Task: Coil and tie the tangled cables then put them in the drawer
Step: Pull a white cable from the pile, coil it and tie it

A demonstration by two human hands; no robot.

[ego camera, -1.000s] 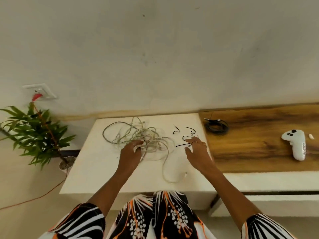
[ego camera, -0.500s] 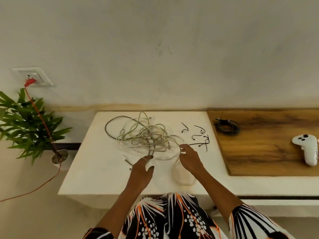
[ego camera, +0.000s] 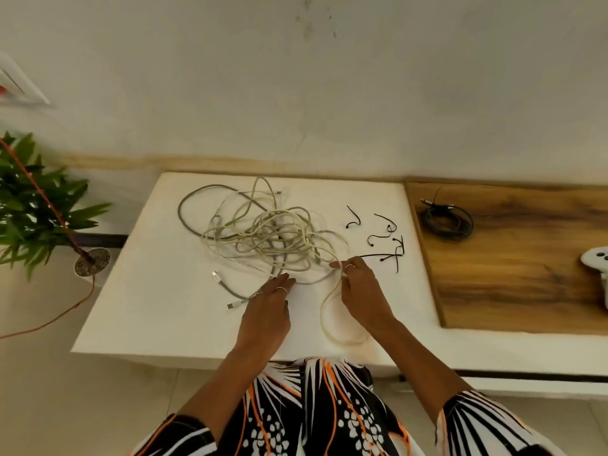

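Left hand has slid onto the grey cable, fingers straight; right hand still pinches the white cable.

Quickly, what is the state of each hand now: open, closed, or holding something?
Left hand: open, fingers straight, reaching to the tangled cables.
Right hand: pinches a pale cable from the tangle.

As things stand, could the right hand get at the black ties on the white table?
Probably yes. The right hand, pinching a white cable, sits just beside the black ties, with bare table between; it would need to drop the cable first.
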